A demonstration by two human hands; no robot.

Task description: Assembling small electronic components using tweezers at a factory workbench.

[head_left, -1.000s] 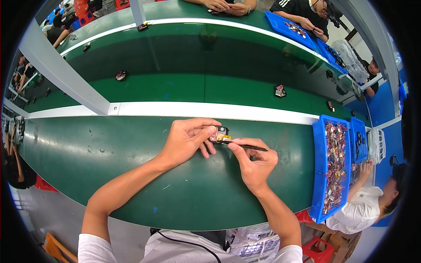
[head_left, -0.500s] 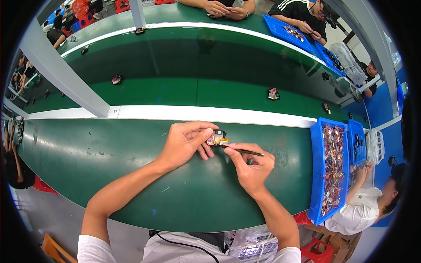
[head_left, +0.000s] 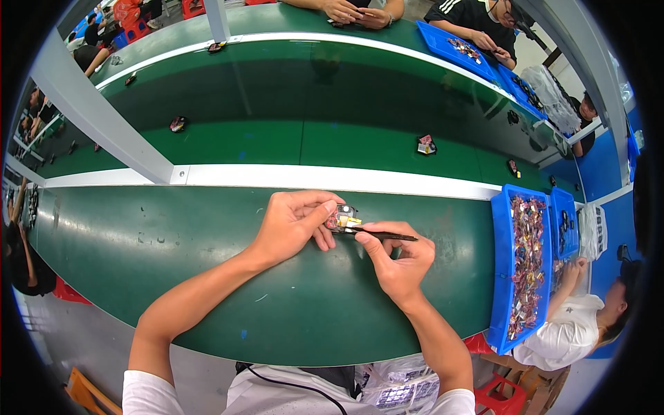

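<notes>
My left hand (head_left: 289, 225) is closed around the left side of a small electronic device (head_left: 344, 216), with the thumb pressing on it. The device has a black housing, a red circuit board and a yellow patch, and is held just above the green worktop (head_left: 290, 311). My right hand (head_left: 401, 266) grips slim black tweezers (head_left: 393, 236) between thumb and fingers. Their tips point left and meet the device's lower right edge, by the yellow patch. Whether the tips pinch any part is too small to tell.
At my right stands a long blue bin (head_left: 501, 277) full of small red circuit boards, beside a smaller blue tray (head_left: 568, 242). Beyond a white rail (head_left: 346, 178), a green belt (head_left: 263, 149) carries scattered devices. A white post (head_left: 104, 104) rises at left. Co-workers sit around.
The tweezers have turned slightly in my right hand and now look broader. My left hand has kept the device nearly still. Devices on the belt have shifted a little to the left.
</notes>
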